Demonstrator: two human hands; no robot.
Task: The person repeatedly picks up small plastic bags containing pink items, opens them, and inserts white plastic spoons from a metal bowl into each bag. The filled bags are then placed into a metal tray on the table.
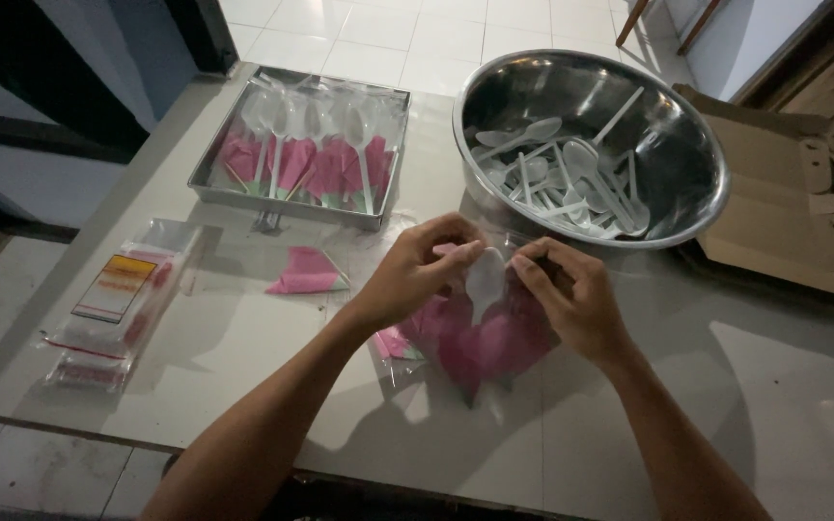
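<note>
Pale counter (243,367) over tiled floor, dimly lit. Left hand (417,275) and right hand (571,299) each pinch closed on a clear plastic sleeve (494,338) holding a white plastic spoon (486,280) and pink napkin, just above the counter. Judged light, flimsy and slippery; best held at the sleeve's open edges.

There is one view, from a camera worn on the person's head. It looks steeply down and forward over a pale table (243,357), close enough that both forearms run in from the bottom edge and the left hand (417,275) and right hand (571,294) meet near the middle of the picture. The table's near edge cuts across the lower left corner, with floor tiles below it. Further off, toward the top, lie a metal tray (287,198) on the left and a steel bowl (697,145) on the right, both seen whole from above. Beyond them the tiled floor shows at the top edge. Flattened cardboard (793,212) fills the right margin.
</note>
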